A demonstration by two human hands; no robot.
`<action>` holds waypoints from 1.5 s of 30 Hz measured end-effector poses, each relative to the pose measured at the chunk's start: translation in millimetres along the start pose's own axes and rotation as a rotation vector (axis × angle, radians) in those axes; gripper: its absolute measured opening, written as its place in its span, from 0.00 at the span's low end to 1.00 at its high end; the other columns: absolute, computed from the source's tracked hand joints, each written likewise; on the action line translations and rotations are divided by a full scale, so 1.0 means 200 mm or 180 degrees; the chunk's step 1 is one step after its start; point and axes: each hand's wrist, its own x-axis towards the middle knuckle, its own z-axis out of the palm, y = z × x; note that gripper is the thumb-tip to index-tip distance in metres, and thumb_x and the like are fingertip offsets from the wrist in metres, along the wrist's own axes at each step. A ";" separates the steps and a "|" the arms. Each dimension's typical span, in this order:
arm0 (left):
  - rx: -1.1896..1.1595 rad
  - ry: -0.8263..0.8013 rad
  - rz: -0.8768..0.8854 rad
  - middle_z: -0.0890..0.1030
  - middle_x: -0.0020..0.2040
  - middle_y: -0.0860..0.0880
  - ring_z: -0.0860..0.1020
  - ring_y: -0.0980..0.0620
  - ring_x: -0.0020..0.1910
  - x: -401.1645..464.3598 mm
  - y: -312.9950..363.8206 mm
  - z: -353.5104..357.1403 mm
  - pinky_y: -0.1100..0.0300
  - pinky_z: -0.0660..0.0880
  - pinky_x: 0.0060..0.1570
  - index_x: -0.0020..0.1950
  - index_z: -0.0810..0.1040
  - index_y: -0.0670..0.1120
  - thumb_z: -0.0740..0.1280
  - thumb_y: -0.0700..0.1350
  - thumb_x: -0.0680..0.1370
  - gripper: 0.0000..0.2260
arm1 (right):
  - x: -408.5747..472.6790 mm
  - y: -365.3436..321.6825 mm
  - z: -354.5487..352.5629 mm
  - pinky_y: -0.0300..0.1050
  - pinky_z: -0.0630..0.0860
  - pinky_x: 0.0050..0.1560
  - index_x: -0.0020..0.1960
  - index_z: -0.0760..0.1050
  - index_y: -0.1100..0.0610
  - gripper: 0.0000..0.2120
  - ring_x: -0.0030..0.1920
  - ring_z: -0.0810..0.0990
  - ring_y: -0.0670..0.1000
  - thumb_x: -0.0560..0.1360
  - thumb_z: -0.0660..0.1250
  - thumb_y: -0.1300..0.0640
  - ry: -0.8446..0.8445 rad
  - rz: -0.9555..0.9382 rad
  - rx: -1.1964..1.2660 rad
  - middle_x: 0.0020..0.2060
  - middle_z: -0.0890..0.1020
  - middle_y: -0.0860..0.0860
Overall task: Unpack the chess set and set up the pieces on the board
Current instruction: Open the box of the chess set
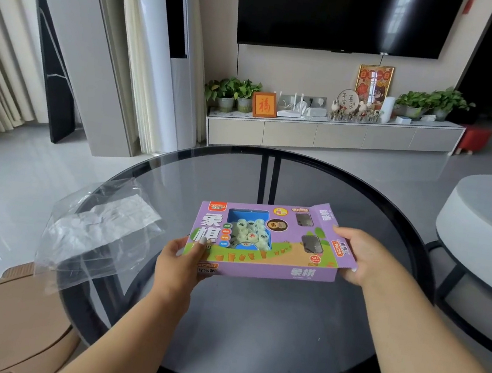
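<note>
At the left edge of the round glass table (pixel 248 330), a crumpled clear plastic bag (pixel 101 228) lies half on the glass and half hanging past the rim. Beside it, your left hand (pixel 182 260) grips the left end of a purple chess set box (pixel 264 246), thumb curled over the printed top and fingers hidden underneath. You hold the box flat, above the middle of the table, its long side running left to right. A clear window in the left half of the lid shows pale round chess pieces (pixel 250 231) heaped in a blue tray. At the box's right end, the end flap (pixel 326 216) stands open, folded up and away from you. Your right hand (pixel 358 257) clasps that right end, thumb on top near the open flap and fingers curled below. The two hands are apart, one at each end of the box. Beyond the table's far edge, a low TV cabinet (pixel 332 135) carries potted plants (pixel 233 88) and framed ornaments, under a dark wall-mounted television (pixel 344 12). A second, white table (pixel 487 228) sits past the right edge.
</note>
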 end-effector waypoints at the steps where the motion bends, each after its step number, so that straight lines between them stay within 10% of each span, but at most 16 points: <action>1: -0.0013 -0.0012 0.0000 0.82 0.50 0.38 0.82 0.44 0.40 0.00 0.00 0.00 0.57 0.80 0.31 0.61 0.71 0.41 0.65 0.42 0.78 0.13 | 0.00 0.00 0.01 0.48 0.78 0.40 0.50 0.77 0.59 0.09 0.41 0.81 0.55 0.79 0.62 0.55 0.0035 -0.0028 -0.0024 0.43 0.83 0.57; 18: -0.1557 -0.0082 -0.0928 0.82 0.49 0.39 0.82 0.43 0.47 -0.10 0.00 0.20 0.48 0.77 0.50 0.53 0.74 0.42 0.68 0.40 0.76 0.07 | -0.05 0.06 0.07 0.49 0.76 0.41 0.51 0.77 0.58 0.07 0.41 0.81 0.54 0.76 0.66 0.56 0.0016 0.0190 0.0421 0.41 0.83 0.55; 27: -0.1298 -0.0158 -0.1258 0.80 0.52 0.37 0.82 0.40 0.44 -0.13 -0.02 0.44 0.45 0.81 0.35 0.61 0.68 0.41 0.67 0.38 0.77 0.15 | -0.11 0.07 0.24 0.47 0.76 0.41 0.44 0.77 0.57 0.06 0.36 0.81 0.52 0.76 0.67 0.55 0.0031 0.0057 0.1030 0.32 0.84 0.52; 33: -0.1062 -0.0198 -0.1193 0.80 0.53 0.36 0.82 0.39 0.45 -0.04 0.07 0.38 0.44 0.80 0.37 0.62 0.66 0.42 0.66 0.38 0.77 0.15 | -0.10 0.08 0.24 0.41 0.68 0.35 0.47 0.75 0.57 0.18 0.36 0.78 0.51 0.82 0.48 0.52 0.0039 0.0116 0.1792 0.34 0.82 0.52; 41: -0.0752 0.0147 -0.0943 0.80 0.46 0.41 0.81 0.41 0.43 0.01 0.10 0.34 0.46 0.78 0.42 0.57 0.69 0.43 0.65 0.40 0.79 0.09 | -0.14 0.11 0.31 0.36 0.65 0.30 0.42 0.75 0.54 0.12 0.22 0.78 0.45 0.81 0.57 0.58 -0.0218 0.0549 0.2040 0.27 0.82 0.47; 45: -0.0991 0.0116 -0.1081 0.80 0.52 0.40 0.81 0.41 0.47 -0.04 0.08 0.35 0.48 0.79 0.43 0.59 0.68 0.44 0.63 0.45 0.80 0.09 | -0.17 0.12 0.37 0.35 0.67 0.33 0.41 0.77 0.53 0.09 0.32 0.79 0.47 0.79 0.62 0.57 -0.0334 0.0667 0.2084 0.32 0.82 0.48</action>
